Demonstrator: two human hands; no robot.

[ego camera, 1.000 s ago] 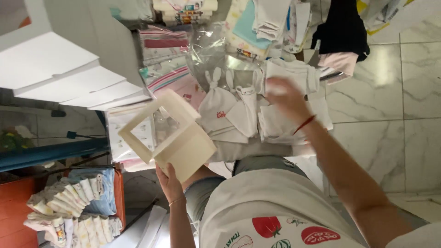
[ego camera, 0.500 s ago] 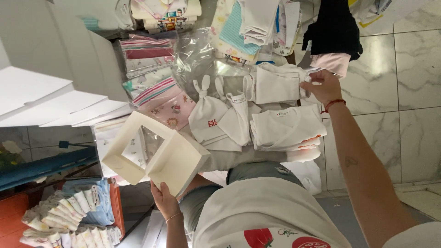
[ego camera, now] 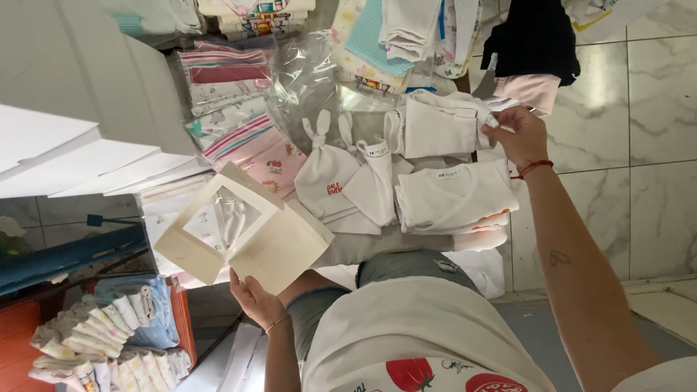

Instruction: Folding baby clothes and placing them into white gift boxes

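Left to right: rolled cloths (ego camera: 94, 341) low left; left hand (ego camera: 254, 297) fingers clamped on the lower edge of a cream window box (ego camera: 243, 232) (lid open, tilted). White knotted hats (ego camera: 348, 181) mid-pile, folded white shirt (ego camera: 454, 196) just beside. Right hand (ego camera: 519, 134) fingers pinched on a white garment (ego camera: 439, 125).

- I take this for a small baby-clothes packing room: folded baby clothes (ego camera: 443, 199) cover the table.
- Stacked white boxes (ego camera: 72, 156), clear bags (ego camera: 308, 76), marble tile floor (ego camera: 646, 145).
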